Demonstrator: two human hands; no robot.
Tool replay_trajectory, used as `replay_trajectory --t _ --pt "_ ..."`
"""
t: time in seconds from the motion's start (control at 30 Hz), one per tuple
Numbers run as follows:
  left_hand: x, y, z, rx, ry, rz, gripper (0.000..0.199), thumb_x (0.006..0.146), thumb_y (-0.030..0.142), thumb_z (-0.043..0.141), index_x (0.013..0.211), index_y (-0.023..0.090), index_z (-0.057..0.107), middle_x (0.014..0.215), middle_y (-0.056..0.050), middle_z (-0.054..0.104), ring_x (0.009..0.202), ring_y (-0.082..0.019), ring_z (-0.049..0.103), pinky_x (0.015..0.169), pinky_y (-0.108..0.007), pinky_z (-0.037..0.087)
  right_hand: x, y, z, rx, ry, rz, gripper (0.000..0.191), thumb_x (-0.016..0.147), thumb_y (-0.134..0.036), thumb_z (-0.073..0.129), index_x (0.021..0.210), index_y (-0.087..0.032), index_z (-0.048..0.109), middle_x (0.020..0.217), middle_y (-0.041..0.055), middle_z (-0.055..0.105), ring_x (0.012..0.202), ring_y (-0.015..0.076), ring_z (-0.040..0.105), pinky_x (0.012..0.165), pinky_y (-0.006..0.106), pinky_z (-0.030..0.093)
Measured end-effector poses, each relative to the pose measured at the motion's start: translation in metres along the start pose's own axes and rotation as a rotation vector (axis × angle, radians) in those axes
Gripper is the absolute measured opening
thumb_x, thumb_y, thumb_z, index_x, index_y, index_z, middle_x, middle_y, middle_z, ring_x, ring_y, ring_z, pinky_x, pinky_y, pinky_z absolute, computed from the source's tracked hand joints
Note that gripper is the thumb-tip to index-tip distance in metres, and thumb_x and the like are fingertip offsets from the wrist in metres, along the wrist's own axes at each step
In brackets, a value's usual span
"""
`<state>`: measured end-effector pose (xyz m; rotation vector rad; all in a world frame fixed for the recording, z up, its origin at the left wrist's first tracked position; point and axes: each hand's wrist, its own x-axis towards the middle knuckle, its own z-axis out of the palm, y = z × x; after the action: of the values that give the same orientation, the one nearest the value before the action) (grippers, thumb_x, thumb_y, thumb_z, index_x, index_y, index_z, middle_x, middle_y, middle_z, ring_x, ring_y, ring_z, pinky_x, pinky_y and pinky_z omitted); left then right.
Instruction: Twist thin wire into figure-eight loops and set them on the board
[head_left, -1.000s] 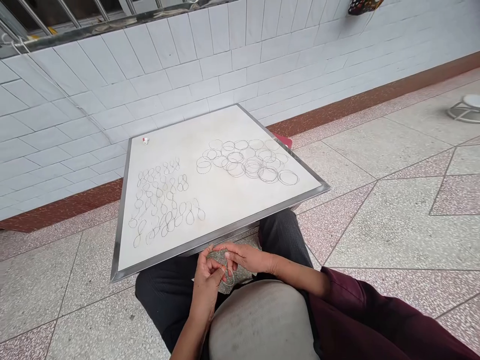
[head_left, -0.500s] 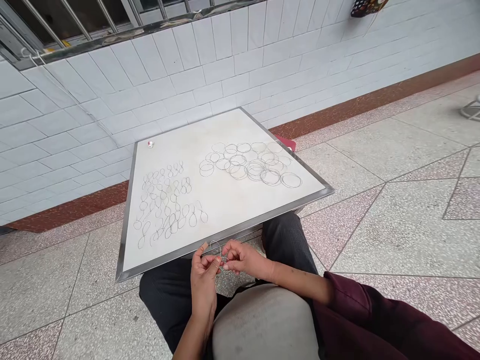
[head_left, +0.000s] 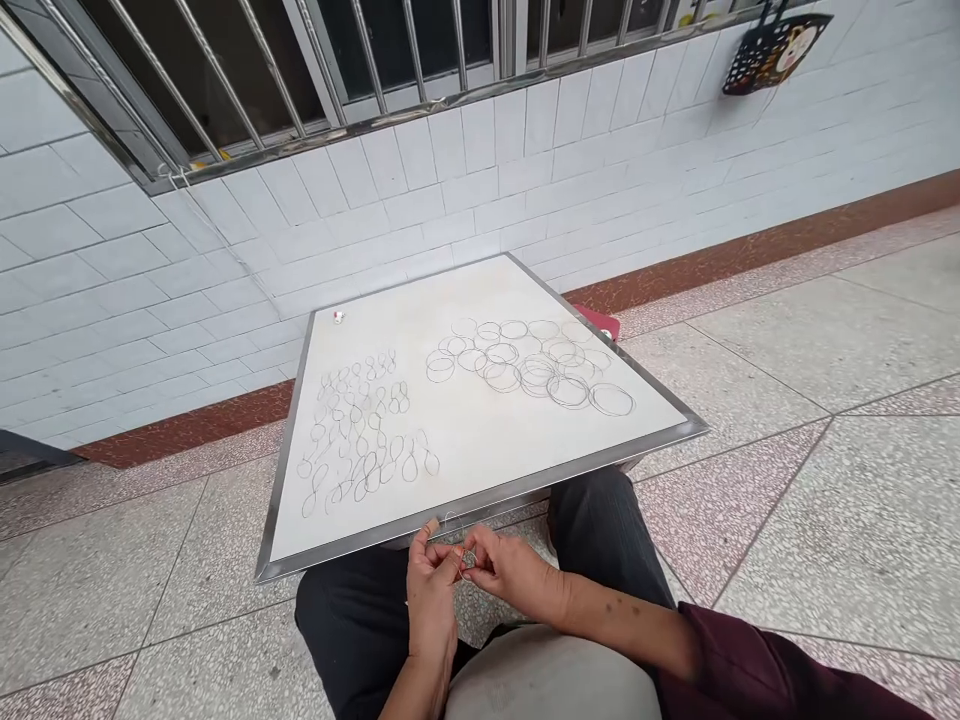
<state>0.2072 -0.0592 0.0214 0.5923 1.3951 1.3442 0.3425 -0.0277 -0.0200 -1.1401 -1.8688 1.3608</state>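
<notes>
Over my lap, just off the table's near edge, my left hand (head_left: 433, 590) pinches a thin wire loop (head_left: 454, 516) between thumb and fingers. My right hand (head_left: 510, 570) meets it from the right, its thumb and forefinger closed on the same wire. Part of the loop arches up above the fingers; the rest is hidden between them. A tan wrap covers one left fingertip. On the white table (head_left: 480, 460) lie several figure-eight twisted wires (head_left: 367, 475) at the left. Several round wire rings (head_left: 536, 375) overlap at the right.
A small white and red object (head_left: 338, 317) sits at the table's far left corner. Behind stands a white tiled wall (head_left: 420, 180) with a barred window (head_left: 360, 60). A dotted bag (head_left: 772, 55) hangs on the right. Something red (head_left: 600, 322) shows past the table's right edge.
The camera view has tilted up and shifted left, so everything sits lower and further right. Both hands keep hold of the wire loop, drawn slightly closer together. The wires on the table have not moved.
</notes>
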Motion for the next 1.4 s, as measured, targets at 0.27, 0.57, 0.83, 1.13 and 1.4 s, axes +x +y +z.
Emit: replay_trajectory --t 0.27,0.57,0.83,1.13,1.4 --pt "0.004 0.010 0.001 0.198 -0.174 0.048 0.065 0.076 0.031 0.072 0.130 0.014 0.042 0.062 0.006 0.057 0.054 -0.013 0.050 0.054 -0.025 0.036 0.026 -0.012 -0.024 0.469 -0.002 0.097 0.035 0.082 -0.054 0.062 0.086 -0.019 0.062 0.067 -0.0017 0.056 0.055 0.0116 0.050 0.052 0.024 0.040" --pt "0.014 0.024 0.007 0.123 -0.180 0.095 0.064 0.077 0.034 0.073 0.131 0.014 0.045 0.075 0.002 0.065 0.069 -0.015 0.059 0.071 -0.029 0.045 0.045 -0.027 -0.033 0.503 0.068 0.071 0.032 0.082 -0.051 0.064 0.082 -0.019 0.064 0.069 -0.0026 0.060 0.057 0.0103 0.053 0.058 0.025 0.046" --pt "0.019 0.023 0.003 0.025 -0.131 0.017 0.061 0.078 0.043 0.072 0.127 0.015 0.051 0.090 -0.006 0.070 0.079 -0.017 0.066 0.074 -0.031 0.049 0.054 -0.021 -0.035 0.511 0.110 0.092 0.023 0.083 -0.042 0.064 0.083 -0.019 0.064 0.068 -0.0030 0.060 0.056 0.0103 0.055 0.058 0.024 0.048" --pt "0.027 0.016 -0.006 0.062 -0.102 -0.007 0.060 0.075 0.042 0.075 0.126 0.017 0.055 0.111 -0.014 0.070 0.094 -0.022 0.068 0.083 -0.034 0.051 0.097 -0.011 -0.058 0.372 0.172 0.242 0.012 0.088 -0.023 0.056 0.080 -0.018 0.063 0.067 -0.0027 0.060 0.057 0.0093 0.057 0.058 0.021 0.050" --pt "0.025 0.017 -0.043 0.097 -0.014 -0.034 0.057 0.067 0.047 0.081 0.112 0.015 0.065 0.101 -0.011 0.073 0.080 -0.018 0.067 0.069 -0.028 0.053 0.162 -0.004 -0.078 0.211 0.199 0.286 0.014 0.087 -0.021 0.059 0.074 -0.018 0.059 0.065 -0.0017 0.060 0.054 0.0109 0.056 0.054 0.022 0.049"
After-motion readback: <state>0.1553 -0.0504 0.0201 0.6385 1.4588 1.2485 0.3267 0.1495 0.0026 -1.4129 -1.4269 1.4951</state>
